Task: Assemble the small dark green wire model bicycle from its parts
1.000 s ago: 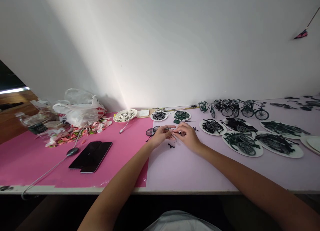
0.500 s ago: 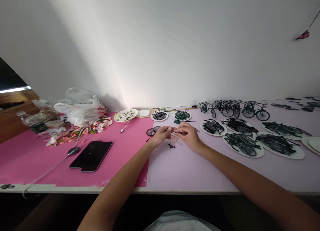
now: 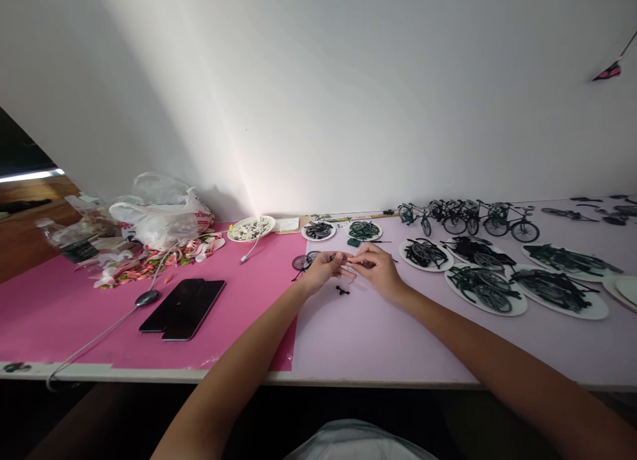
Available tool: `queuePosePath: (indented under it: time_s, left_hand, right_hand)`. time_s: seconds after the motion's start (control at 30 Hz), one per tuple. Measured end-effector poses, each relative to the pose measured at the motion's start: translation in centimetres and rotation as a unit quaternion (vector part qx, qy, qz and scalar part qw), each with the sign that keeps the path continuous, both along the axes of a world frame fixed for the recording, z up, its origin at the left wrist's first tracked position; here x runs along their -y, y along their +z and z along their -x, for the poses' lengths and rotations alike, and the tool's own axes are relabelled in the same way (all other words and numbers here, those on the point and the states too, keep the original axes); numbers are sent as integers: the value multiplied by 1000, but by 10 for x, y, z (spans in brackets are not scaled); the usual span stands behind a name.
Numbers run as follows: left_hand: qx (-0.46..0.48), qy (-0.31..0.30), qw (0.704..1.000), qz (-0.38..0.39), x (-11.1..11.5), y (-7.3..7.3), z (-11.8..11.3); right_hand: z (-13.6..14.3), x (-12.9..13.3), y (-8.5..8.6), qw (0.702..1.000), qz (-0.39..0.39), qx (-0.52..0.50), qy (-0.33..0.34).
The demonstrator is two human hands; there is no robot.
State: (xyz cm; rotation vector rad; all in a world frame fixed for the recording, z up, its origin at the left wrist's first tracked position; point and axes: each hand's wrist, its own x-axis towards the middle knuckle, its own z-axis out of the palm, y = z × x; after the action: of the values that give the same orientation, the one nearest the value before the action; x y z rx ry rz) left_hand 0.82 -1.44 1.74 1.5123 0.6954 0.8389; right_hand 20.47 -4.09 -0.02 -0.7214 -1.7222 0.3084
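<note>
Bicycles [image 3: 517, 222], small and dark, stand upright in a row along the back of the table [image 3: 398, 354], towards its right side. In front of them, plates [image 3: 522, 307] hold flat heaps of frames and wheels. Near the middle, the left hand [image 3: 321, 271] and right hand [image 3: 381, 271] meet just above the lilac surface, with a wheel [image 3: 300, 262] lying beside the left one. Thumb and fingers of each hand are drawn together in a pinch, apparently on one tiny piece [image 3: 350, 261] between them; its shape is too small to make out. Just below, a loose black part [image 3: 342, 291] lies on the table, touched by neither hand.

Such fine handling goes best with the fingertips close to the contact point, the hands steadying each other and the pressure light and straight, as thin pieces could bend or spring away.
</note>
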Motion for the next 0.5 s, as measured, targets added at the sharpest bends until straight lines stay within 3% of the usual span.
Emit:
queuePosePath:
  time_s: [0.3, 0.5]
  left_hand:
    - [0, 15, 1000, 3, 7, 5, -3]
    - [5, -8, 1000, 14, 3, 4, 0]
  right_hand:
    - [0, -1, 0, 1000, -31, 2, 1]
    - [1, -4, -2, 1000, -13, -13, -5]
